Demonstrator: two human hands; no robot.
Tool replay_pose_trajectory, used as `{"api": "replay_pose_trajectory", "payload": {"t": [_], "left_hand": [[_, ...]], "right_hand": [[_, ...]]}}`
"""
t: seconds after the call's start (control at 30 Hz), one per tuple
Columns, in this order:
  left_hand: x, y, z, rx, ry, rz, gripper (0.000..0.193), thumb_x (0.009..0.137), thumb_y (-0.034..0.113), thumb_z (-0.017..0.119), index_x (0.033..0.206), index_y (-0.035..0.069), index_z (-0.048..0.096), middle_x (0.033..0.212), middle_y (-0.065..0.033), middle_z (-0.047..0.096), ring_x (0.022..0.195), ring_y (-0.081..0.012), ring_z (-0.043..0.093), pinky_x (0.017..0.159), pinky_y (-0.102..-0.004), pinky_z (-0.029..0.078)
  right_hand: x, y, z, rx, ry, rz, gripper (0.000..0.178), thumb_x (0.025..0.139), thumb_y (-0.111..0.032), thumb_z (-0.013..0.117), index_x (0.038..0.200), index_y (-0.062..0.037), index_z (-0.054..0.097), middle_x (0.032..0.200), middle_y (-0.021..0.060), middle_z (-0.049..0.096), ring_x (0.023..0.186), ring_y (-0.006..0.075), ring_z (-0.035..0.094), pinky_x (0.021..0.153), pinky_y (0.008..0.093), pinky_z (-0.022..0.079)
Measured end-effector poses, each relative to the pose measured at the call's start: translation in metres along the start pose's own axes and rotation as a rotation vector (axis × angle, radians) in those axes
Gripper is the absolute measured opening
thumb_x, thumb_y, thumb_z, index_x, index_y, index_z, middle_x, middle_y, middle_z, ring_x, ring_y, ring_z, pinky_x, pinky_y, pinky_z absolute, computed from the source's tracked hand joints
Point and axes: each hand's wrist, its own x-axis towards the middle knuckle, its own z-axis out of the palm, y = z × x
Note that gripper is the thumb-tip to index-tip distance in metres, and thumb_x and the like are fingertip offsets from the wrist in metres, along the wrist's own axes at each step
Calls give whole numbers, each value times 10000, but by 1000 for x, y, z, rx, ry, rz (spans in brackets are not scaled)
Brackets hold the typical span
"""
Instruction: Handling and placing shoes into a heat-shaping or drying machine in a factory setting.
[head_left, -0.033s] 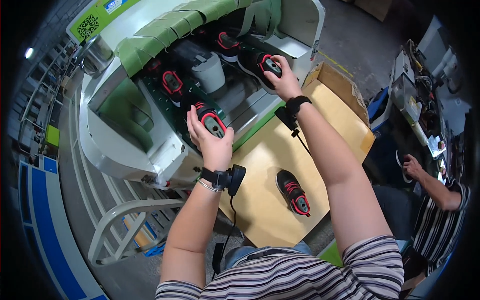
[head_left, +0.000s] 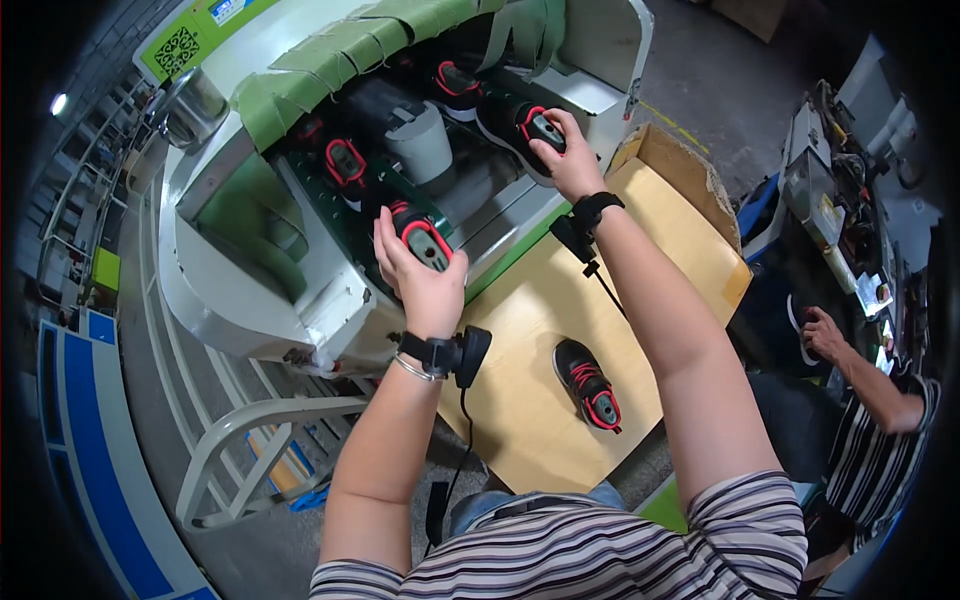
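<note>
At the open mouth of a white machine [head_left: 235, 290], my left hand [head_left: 420, 280] is closed round the heel end of a black shoe [head_left: 402, 215] with a red-rimmed collar. A grey-green shoe last with a round hole fills its opening. Farther right, my right hand [head_left: 577, 165] grips the heel of a similar shoe [head_left: 508, 122] with a white sole. Both toes point into the machine and are partly hidden. Deeper inside stand two more such shoes, one at the left [head_left: 345, 162] and one at the right [head_left: 458, 82].
Another black-and-red shoe [head_left: 585, 383] lies on a cardboard-covered surface [head_left: 520, 420] before me. Green strips [head_left: 330, 50] wrap the machine's upper edge. A metal cup [head_left: 193, 110] stands on its left side. White rails [head_left: 270, 410] run at left. At right, a co-worker's hand [head_left: 822, 335] holds a shoe.
My hands and the shoes they hold stay almost where they were. At right, the co-worker's hand has shifted slightly.
</note>
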Motion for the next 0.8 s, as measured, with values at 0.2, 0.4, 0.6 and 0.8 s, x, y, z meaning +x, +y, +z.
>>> {"api": "replay_pose_trajectory", "payload": {"t": [0.2, 0.4, 0.6, 0.8], "left_hand": [[14, 5, 5, 19, -16, -24, 1018, 682, 81, 746, 1513, 58, 158, 1526, -228, 206, 1394, -407, 255, 1145, -459, 244], [33, -21, -4, -63, -45, -20, 1153, 658, 197, 873, 1516, 19, 123, 1514, -266, 197, 1398, -397, 261, 1147, -437, 267], [53, -18, -14, -260, -138, -49, 1129, 769, 364, 823, 1513, -42, 77, 1516, -301, 166, 1404, -377, 255, 1150, -395, 246], [-41, 5, 0, 39, -210, 632, 729, 810, 118, 705, 1432, 10, 340, 1435, -157, 384, 1335, -295, 357, 1116, -414, 268]], "right_hand": [[-12, 6, -7, -101, 196, -218, 562, 829, -226, 738, 1318, -93, 495, 1279, 183, 563, 1231, 352, 511, 1031, 419, 403], [-161, -26, -45, 12, -242, -27, 416, 898, -219, 676, 1264, -60, 559, 1236, 110, 570, 1186, 230, 524, 1026, 350, 398], [-353, 19, -63, -642, -361, -92, 589, 776, -177, 757, 1302, -64, 516, 1283, 208, 523, 1164, 399, 504, 1022, 441, 420], [-353, 27, -69, -641, -333, 317, 757, 696, -193, 798, 1366, -106, 458, 1326, 220, 510, 1173, 433, 522, 994, 435, 453]]}}
